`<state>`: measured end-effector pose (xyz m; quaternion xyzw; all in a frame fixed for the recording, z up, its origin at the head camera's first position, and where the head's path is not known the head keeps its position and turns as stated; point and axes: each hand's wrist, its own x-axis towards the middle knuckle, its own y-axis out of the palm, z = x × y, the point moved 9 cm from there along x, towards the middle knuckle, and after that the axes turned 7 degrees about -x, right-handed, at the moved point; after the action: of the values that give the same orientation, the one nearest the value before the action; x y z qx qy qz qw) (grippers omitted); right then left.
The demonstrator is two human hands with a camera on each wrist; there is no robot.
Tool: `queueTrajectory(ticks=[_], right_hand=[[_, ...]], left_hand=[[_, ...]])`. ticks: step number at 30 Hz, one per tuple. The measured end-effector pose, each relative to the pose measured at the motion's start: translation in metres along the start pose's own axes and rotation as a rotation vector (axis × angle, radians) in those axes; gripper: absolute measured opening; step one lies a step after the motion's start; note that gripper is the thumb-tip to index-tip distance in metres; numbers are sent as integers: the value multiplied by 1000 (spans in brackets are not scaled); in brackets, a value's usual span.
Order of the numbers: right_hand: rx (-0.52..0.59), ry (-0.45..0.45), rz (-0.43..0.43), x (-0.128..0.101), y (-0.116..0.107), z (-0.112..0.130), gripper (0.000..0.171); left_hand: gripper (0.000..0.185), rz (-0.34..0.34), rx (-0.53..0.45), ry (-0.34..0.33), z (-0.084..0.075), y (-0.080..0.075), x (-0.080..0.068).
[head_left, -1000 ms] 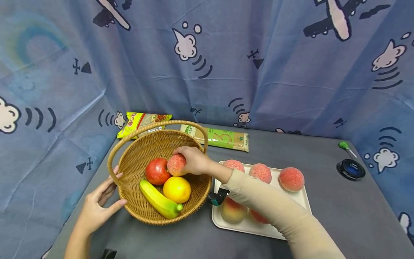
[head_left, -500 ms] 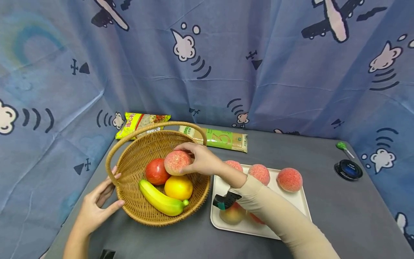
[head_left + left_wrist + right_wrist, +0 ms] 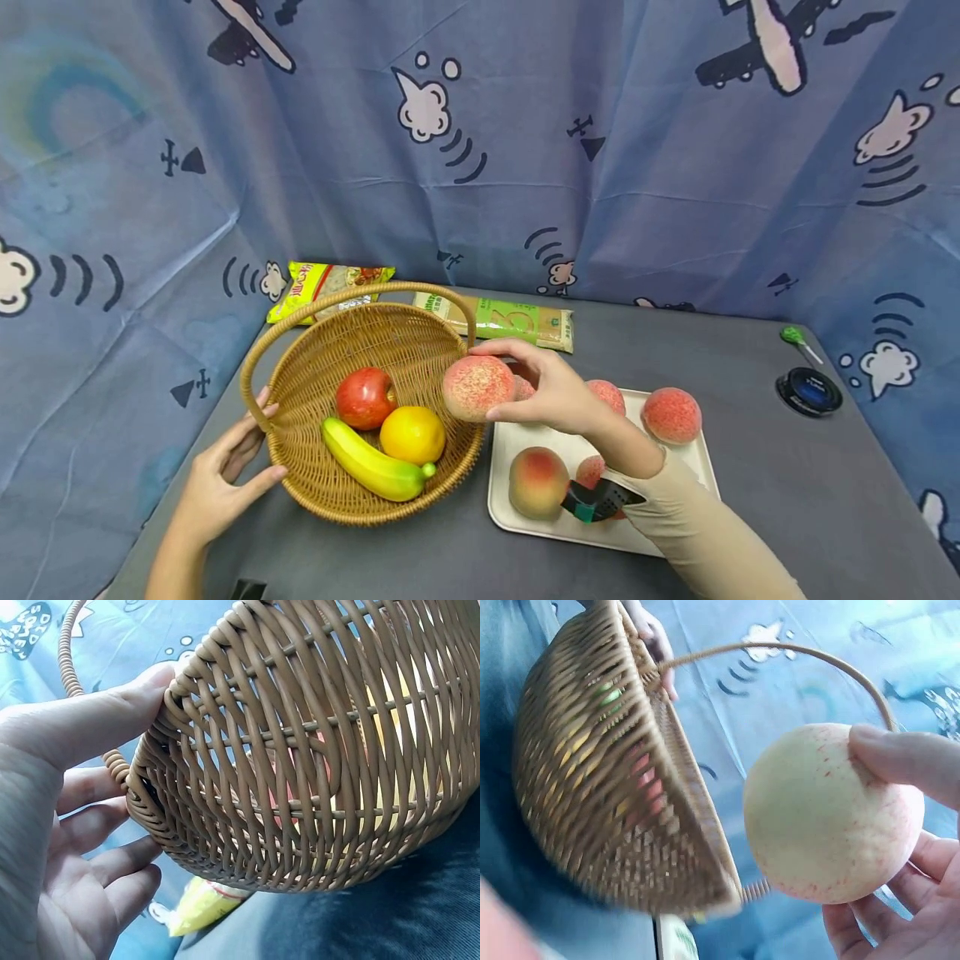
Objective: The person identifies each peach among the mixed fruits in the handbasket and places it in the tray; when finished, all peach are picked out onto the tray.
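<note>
My right hand (image 3: pixel 551 392) pinches a peach (image 3: pixel 478 388) between thumb and fingers, at the right rim of the wicker basket (image 3: pixel 307 492). In the right wrist view the peach (image 3: pixel 825 817) shows its pale side, apart from the basket. My left hand (image 3: pixel 225 475) holds the basket's left rim beside the handle base, thumb on the near side. The left wrist view shows that thumb against the woven edge (image 3: pixel 199 675). Inside the basket lie a red apple (image 3: pixel 365 398), a yellow orange-like fruit (image 3: pixel 412 435) and a banana (image 3: pixel 375 467).
A white tray (image 3: pixel 510 518) with several peaches (image 3: pixel 672 416) stands right of the basket, partly hidden by the right arm. Behind lie a yellow food packet (image 3: pixel 300 292) and a green noodle packet (image 3: pixel 517 321). A round black item (image 3: pixel 808 392) and a green-topped stick (image 3: pixel 793 336) lie far right.
My right hand has lifted the peach from among the fruit and carried it right, to the basket's right rim near the tray. My left hand stays at the basket's left rim.
</note>
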<state>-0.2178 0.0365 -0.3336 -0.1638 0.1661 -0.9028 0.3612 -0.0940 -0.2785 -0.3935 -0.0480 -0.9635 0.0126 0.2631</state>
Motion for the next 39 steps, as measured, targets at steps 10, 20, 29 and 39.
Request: queueTrajectory(ticks=[10,20,29,39], right_hand=[[-60,92,-242,-107,-61,-26,63],[-345,460,-498,-223,-95,-79,65],[-361,570,-456,-263,-86,-126,65],[-266,538,-292,-257,-73,-142,72]], left_hand=[[70,-3,-36,-1,0,-5,-4],[68,9,-56,82,-5,-8,-5],[68,3,-60,68,-4,-11,-7],[66,-15,-55,55,-6,-14,-8]])
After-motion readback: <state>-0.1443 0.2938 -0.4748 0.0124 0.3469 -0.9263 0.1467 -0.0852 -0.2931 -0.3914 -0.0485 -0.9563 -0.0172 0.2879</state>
